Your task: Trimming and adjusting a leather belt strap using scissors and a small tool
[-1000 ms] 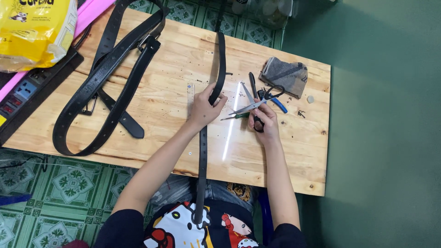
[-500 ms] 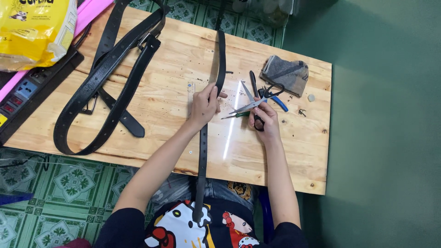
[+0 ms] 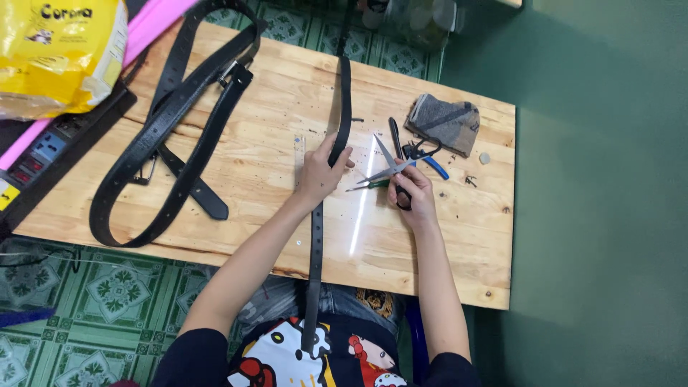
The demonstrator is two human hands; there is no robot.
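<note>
My left hand (image 3: 320, 170) grips a long black belt (image 3: 342, 100) that runs from the table's far edge down across the wood and onto my lap. My right hand (image 3: 411, 193) holds a pair of scissors (image 3: 387, 166) with its blades spread apart, pointing left towards the belt. The blade tips stay a little to the right of the belt, not touching it. A clear ruler (image 3: 299, 153) lies just left of my left hand.
Several black belts (image 3: 179, 132) lie looped on the left of the wooden table (image 3: 459, 244). Blue-handled pliers (image 3: 430, 161) and a grey cloth pouch (image 3: 446, 123) sit at the far right. A yellow bag (image 3: 57, 50), a pink strip and a power strip (image 3: 43, 154) lie far left.
My left hand has slid slightly along the belt and re-gripped it. The scissors stay in my right hand at almost the same spot.
</note>
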